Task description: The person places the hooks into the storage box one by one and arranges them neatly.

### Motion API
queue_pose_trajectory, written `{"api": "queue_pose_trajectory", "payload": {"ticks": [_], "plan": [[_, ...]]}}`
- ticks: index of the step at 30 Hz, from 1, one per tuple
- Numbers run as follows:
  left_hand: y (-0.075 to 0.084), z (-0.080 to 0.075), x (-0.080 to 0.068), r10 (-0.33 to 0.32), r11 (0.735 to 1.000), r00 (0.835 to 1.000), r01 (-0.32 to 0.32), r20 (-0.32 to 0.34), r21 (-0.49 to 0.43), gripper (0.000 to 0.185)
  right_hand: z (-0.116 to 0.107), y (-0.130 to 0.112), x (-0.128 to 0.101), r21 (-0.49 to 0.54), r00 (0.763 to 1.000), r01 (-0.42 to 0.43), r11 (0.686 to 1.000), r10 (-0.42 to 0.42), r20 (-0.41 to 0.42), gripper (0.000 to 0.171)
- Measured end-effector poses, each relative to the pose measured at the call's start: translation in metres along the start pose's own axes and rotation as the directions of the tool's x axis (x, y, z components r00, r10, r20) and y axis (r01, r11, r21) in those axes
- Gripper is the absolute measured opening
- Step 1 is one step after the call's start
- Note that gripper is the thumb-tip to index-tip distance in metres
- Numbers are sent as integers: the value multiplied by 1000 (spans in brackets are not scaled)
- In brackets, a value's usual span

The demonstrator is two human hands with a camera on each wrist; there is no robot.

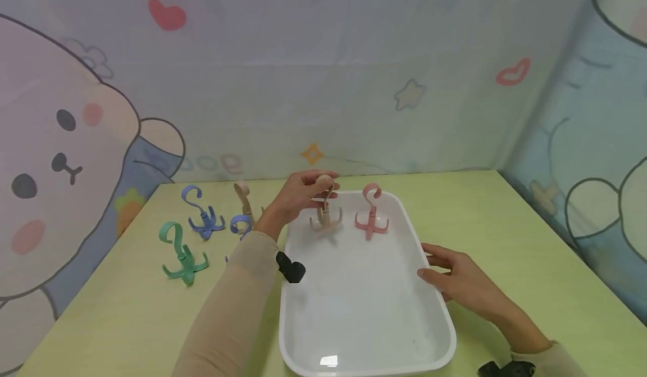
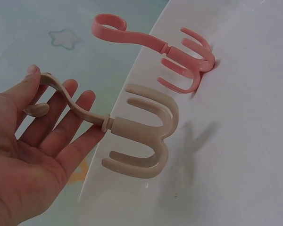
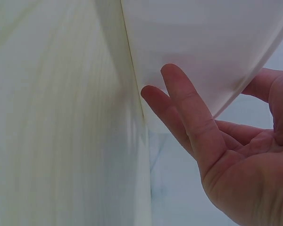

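Observation:
My left hand point(image 1: 309, 192) pinches a beige four-pronged hook hanger point(image 2: 137, 129) by its curved top, thumb against fingers. The hanger's prongs point toward the hand and overlap the far left part of a white tray point(image 1: 369, 309); its shadow shows on the tray floor. A pink hook hanger point(image 1: 372, 219) of the same shape stands upright in the tray, to the right of the beige one. At the tray's right side, my right hand point(image 1: 462, 281) holds the rim, thumb over the edge and fingers point(image 3: 186, 101) along the outer wall.
Left of the tray on the yellow-green table point(image 1: 510, 225) stand a green hanger point(image 1: 185, 262), a blue hanger point(image 1: 206, 219) and another beige hanger point(image 1: 244, 197). A second blue hanger point(image 1: 241, 222) is partly hidden by my left arm. A printed cloth backdrop point(image 1: 303, 85) rises behind the table.

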State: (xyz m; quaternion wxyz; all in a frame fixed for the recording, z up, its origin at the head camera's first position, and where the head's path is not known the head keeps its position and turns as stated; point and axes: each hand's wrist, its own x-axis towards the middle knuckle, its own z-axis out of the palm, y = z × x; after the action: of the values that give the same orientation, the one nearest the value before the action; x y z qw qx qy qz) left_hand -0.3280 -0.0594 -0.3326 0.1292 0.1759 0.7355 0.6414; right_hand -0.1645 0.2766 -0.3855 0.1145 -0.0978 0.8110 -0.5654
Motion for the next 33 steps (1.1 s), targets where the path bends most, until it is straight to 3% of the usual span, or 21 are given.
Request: {"api": "queue_pose_trajectory", "payload": {"ticks": [21, 33], "plan": [[-24, 7, 8, 11, 1000, 997, -13, -76, -25, 34, 2, 0, 0, -13, 1000, -2, 1000, 1, -10, 69], [-23, 7, 6, 11, 1000, 999, -12, -32, -25, 39, 0, -2, -1, -10, 1000, -8, 1000, 8, -5, 71]]}}
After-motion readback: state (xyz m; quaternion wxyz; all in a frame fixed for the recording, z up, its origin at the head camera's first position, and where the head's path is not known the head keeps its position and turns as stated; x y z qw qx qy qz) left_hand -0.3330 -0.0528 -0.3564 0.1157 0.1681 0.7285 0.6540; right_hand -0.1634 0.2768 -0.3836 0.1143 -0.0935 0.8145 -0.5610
